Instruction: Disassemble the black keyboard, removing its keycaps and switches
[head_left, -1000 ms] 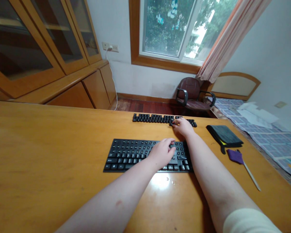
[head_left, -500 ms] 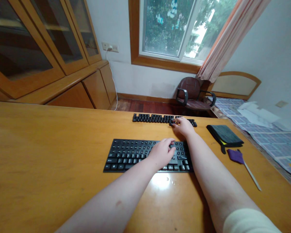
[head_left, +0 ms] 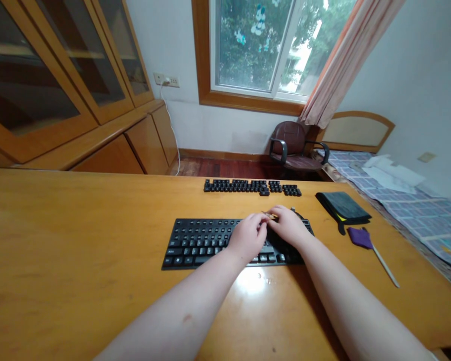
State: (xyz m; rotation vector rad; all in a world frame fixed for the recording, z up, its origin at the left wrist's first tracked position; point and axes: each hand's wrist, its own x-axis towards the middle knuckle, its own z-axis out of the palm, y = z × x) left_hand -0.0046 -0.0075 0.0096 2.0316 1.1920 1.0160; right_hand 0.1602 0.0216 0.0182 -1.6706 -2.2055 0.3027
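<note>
Keyboard (head_left: 199, 245) lies on desk (head_left: 78, 250), keycaps (head_left: 235, 187) along desk's far edge; right hand (head_left: 289, 228) pinches a thin tool (head_left: 272, 216); left hand (head_left: 247, 235) is curled narrow, its hold I cannot tell; cabinet (head_left: 86, 135) has shelves (head_left: 2, 48) inside.

A flat, black, rectangular plastic keyboard (head_left: 203, 243) lies face up on the yellow-brown wooden surface (head_left: 78, 250), its upper rows apparently bare to small sockets, wide caps along its bottom row. Beyond it, small, square-sided black plastic keycaps (head_left: 236, 186) stand in close-set rows near the far edge. A thin, yellowish, stick-like tool (head_left: 272, 216) slants above the keyboard's right half.
</note>
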